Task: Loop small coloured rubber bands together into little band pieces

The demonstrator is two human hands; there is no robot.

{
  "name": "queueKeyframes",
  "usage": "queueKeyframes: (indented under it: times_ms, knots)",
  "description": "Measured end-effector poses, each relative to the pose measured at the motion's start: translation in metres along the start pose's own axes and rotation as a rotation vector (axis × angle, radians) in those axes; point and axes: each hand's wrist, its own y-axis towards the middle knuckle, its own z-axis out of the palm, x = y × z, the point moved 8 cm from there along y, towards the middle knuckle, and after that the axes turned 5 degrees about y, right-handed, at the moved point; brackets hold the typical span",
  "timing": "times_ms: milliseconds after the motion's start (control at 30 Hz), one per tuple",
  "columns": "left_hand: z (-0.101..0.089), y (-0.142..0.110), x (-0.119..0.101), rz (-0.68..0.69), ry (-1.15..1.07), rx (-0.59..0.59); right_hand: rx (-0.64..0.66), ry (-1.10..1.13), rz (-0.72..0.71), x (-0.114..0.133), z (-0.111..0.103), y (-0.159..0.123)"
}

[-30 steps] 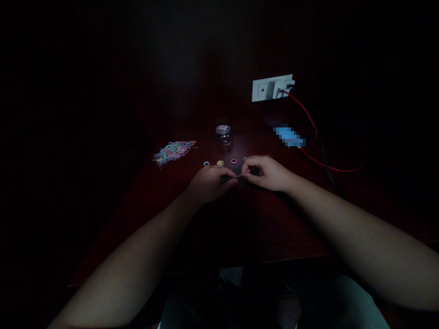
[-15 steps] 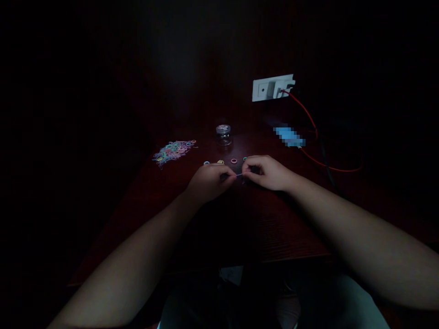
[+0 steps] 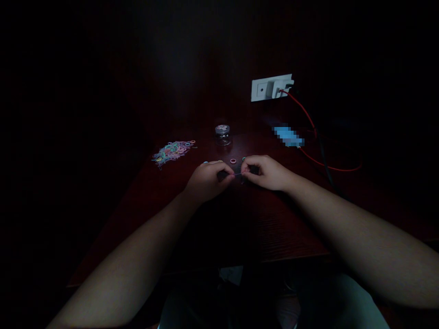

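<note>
In dim light, my left hand (image 3: 207, 182) and my right hand (image 3: 264, 172) meet over a dark red table (image 3: 274, 228), fingertips almost touching. Each hand is closed in a pinch on one end of a thin pale strand (image 3: 238, 174) stretched between them; I cannot make out what the strand is. Just beyond the fingers lie small coloured rings, one pink (image 3: 233, 161). A heap of coloured small bands (image 3: 172, 151) lies to the far left of my left hand.
A small clear jar (image 3: 222, 134) stands behind the rings. On the wall, a white socket (image 3: 270, 87) holds a plug with a red cable (image 3: 308, 119) that runs down across the table's right side. A blue object (image 3: 288, 136) lies near the cable.
My left hand has shifted slightly up and forward, now covering more of the small rings behind it. The right hand has barely moved, and the pinch on the strand is unchanged.
</note>
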Motion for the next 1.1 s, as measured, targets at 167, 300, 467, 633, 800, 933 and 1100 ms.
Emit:
queueKeyframes:
  times_ms: [167,300,467,633,800,933,1100]
  knots:
    - [-0.0012,-0.0001,-0.0012,-0.009,0.002,-0.015,0.005,-0.013,-0.006,0.0014,0.0007,0.0003]
    - [-0.0013,0.0001,-0.0021,-0.003,-0.011,-0.019,0.013,-0.01,-0.007,0.0018,0.002,0.0003]
    - [-0.0012,-0.0001,-0.001,0.001,-0.015,-0.026,-0.001,0.019,0.015,-0.0001,0.0019,-0.0006]
    - [-0.0012,-0.0006,-0.0006,0.003,-0.016,-0.028,0.015,0.02,0.02,-0.0007,0.0032,-0.0009]
    - [-0.0017,-0.0003,-0.0005,-0.011,-0.018,-0.026,0.01,0.026,0.001,0.0022,0.0023,-0.0002]
    - [-0.0025,-0.0003,-0.0015,-0.006,-0.018,-0.04,-0.011,0.014,0.003,0.0042,0.0003,0.0]
    - [-0.0025,-0.0007,-0.0001,-0.015,-0.005,-0.049,-0.02,0.007,-0.001,0.0044,0.0,-0.0001]
